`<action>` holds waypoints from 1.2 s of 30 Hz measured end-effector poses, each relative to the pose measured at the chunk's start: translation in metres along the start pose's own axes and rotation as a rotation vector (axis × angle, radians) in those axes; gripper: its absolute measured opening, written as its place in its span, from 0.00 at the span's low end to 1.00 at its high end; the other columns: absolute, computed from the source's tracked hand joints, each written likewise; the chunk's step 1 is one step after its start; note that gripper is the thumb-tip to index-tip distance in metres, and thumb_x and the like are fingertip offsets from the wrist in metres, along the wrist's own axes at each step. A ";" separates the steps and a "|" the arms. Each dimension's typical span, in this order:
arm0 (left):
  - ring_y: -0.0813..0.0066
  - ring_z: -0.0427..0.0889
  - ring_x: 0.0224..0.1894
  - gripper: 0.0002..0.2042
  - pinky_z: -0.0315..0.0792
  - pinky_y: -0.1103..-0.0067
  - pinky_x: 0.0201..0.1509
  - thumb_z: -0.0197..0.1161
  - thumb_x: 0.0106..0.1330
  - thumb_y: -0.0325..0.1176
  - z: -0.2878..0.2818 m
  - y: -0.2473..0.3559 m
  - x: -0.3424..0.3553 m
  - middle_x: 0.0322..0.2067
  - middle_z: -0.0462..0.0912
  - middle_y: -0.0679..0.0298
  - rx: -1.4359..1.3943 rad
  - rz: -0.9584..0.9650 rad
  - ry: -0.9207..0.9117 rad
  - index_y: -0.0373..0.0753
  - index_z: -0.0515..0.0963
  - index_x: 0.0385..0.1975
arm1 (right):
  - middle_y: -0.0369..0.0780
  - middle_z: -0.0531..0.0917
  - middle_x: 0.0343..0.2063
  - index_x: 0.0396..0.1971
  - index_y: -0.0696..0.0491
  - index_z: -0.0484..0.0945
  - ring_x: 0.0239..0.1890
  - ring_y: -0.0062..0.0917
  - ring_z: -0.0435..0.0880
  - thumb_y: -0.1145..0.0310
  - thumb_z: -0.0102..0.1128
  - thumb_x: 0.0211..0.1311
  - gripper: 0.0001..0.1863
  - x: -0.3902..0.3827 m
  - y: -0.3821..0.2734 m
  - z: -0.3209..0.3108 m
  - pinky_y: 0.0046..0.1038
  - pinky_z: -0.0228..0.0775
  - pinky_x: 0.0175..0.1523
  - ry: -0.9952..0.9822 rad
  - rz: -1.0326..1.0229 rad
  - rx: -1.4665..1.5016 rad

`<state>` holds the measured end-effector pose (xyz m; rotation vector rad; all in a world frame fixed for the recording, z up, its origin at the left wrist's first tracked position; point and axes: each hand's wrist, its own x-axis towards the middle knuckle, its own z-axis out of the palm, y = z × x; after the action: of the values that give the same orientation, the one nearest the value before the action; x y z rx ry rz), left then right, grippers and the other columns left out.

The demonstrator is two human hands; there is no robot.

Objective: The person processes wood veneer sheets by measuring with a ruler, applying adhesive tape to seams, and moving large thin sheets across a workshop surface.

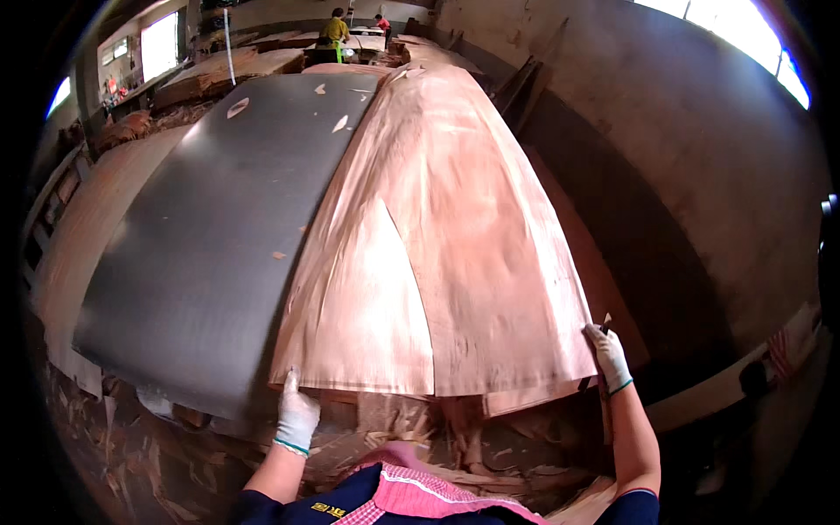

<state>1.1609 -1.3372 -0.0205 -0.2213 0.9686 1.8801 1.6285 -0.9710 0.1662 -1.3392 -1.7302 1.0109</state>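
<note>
1. Around you is a dim workshop with a tall grey-brown wall (630,96) on the right, a bright window (159,45) at far left, and a person in a yellow top (334,31) at the far end.
2. Your left hand (297,416), in a white knit glove with a green cuff, has its thumb over the near left corner of a long, thin, pinkish-tan wood veneer sheet (490,219); the other fingers are mostly hidden, but the grip looks clamped on that edge.
3. Your right hand (612,357), gloved likewise, pinches the sheet's near right edge. A small dark object shows beside those fingers; you cannot tell what it is from here.
4. The sheet stretches away from you between both hands, its surface rippled. A paler tapering flap (376,302) runs up from the near edge, bounded by a curved split line.
5. Below the near edge, another pale veneer edge (534,400) sticks out. Left of the sheet lies a smooth dark-grey panel (219,227) with pale wood chips (340,124); torn wood scraps (385,437) litter the floor.
6. Judging by this view, the sheet is spread lengthwise; releasing its near edge and flattening its ripples remain undone.
</note>
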 end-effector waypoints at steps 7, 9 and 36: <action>0.71 0.72 0.48 0.22 0.66 0.73 0.55 0.61 0.62 0.52 0.076 -0.130 0.023 0.46 0.74 0.66 -0.148 0.009 -0.041 0.48 0.72 0.51 | 0.27 0.78 0.21 0.24 0.53 0.81 0.24 0.11 0.72 0.62 0.60 0.62 0.11 0.059 0.079 -0.106 0.17 0.64 0.31 -0.006 0.153 0.044; 0.65 0.66 0.60 0.29 0.56 0.68 0.68 0.59 0.63 0.55 0.101 -0.172 0.026 0.59 0.69 0.63 -0.234 0.036 -0.169 0.46 0.67 0.60 | 0.27 0.78 0.21 0.24 0.52 0.81 0.24 0.11 0.72 0.63 0.60 0.62 0.11 0.085 0.109 -0.148 0.17 0.64 0.31 0.004 0.144 -0.009; 0.65 0.73 0.51 0.18 0.65 0.73 0.60 0.56 0.61 0.26 0.270 -0.615 0.206 0.50 0.75 0.56 0.201 0.500 0.611 0.27 0.70 0.51 | 0.36 0.73 0.19 0.28 0.60 0.74 0.20 0.18 0.65 0.77 0.57 0.59 0.03 0.350 0.493 -0.522 0.25 0.59 0.25 -0.005 0.131 -0.420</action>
<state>1.6290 -0.8777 -0.2731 -0.4857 1.7463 2.1893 2.2244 -0.4730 -0.0219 -1.7306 -1.9506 0.7411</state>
